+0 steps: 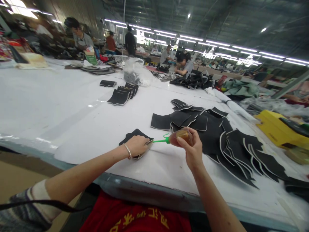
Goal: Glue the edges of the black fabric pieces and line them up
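Observation:
In my right hand [193, 146] is a squeeze bottle [180, 137] of amber liquid, tipped on its side, with my fingers wrapped round it. Its thin green nozzle [160, 140] points left, and the tip is at the edge of a black cut piece [132, 133] with pale edges, like leather or foam-backed sheet. My left hand [137, 146] holds this piece down on the white table, fingers closed at its right edge. The hand hides much of the piece, and I cannot tell whether the nozzle tip touches it.
A spread heap of black pieces [212, 135] lies to the right, and a smaller fanned stack [120, 95] farther back left. A clear plastic bag [137, 72] sits beyond. At the right is a yellow box [277, 125]. Several people work around other tables behind.

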{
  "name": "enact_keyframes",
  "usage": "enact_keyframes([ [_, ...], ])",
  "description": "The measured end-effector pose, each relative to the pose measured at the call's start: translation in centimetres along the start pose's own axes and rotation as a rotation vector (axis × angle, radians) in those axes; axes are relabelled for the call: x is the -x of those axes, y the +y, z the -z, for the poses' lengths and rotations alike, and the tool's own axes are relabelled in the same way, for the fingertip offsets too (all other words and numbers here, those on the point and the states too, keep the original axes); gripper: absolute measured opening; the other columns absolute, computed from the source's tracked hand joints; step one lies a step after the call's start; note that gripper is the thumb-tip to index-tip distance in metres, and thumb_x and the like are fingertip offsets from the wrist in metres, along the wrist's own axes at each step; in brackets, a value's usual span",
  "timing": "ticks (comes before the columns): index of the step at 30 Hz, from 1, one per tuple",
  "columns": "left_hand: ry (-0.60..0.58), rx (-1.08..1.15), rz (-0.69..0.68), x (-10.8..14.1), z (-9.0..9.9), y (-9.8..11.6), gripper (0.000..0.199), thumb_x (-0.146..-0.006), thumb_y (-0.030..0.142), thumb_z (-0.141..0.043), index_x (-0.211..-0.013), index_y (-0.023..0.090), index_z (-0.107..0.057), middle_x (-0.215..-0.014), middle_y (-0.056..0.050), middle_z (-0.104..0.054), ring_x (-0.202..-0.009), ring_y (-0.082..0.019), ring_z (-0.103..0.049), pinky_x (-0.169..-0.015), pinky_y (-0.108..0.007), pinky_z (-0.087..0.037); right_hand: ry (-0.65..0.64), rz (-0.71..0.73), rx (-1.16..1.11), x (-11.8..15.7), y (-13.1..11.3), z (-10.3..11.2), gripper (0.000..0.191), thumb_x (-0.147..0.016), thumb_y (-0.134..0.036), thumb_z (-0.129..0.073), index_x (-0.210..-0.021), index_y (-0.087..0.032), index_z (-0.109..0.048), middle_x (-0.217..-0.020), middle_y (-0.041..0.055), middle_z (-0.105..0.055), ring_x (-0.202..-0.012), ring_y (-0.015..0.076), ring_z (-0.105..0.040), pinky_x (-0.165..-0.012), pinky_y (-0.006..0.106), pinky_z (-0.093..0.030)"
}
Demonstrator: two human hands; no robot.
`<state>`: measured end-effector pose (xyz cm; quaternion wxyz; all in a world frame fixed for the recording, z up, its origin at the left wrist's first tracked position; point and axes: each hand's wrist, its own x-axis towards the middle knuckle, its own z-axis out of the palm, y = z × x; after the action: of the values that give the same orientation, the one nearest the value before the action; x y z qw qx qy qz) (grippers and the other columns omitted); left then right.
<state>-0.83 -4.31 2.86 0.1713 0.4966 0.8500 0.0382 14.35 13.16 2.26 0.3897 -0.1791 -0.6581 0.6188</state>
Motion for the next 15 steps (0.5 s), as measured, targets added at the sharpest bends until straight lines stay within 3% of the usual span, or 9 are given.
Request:
enact_keyframes([
  [7,-0.008,0.016,-0.021,-0.1,-0.2,-0.4,0.040,-0.086,0.021,-0.039,-0.116,0.017,-0.066,-0.110,-0.014,-0.071,-0.095,-0.029,-0.068,-0.079,-0.036,-0.048,-0.104,0.227,0.422,0.5,-0.9,-1.2,0.059,-0.066,-0.048,-0.084,-0.115,-0.026,-0.060,-0.113,0.0043,-0.060,-0.100,0.0259,-0.059,-0.092,0.041,-0.047],
  [15,-0.007,0.015,-0.026,0.1,0.0,-0.4,0.038,-0.088,0.020,-0.040,-0.116,0.015,-0.066,-0.110,-0.015,-0.070,-0.096,-0.030,-0.067,-0.080,-0.037,-0.049,-0.177,0.382,0.616,0.4,-0.7,-2.1,0.059,-0.071,-0.049,-0.080,-0.119,-0.025,-0.056,-0.114,0.0055,-0.062,-0.097,0.0249,-0.062,-0.088,0.039,-0.049],
])
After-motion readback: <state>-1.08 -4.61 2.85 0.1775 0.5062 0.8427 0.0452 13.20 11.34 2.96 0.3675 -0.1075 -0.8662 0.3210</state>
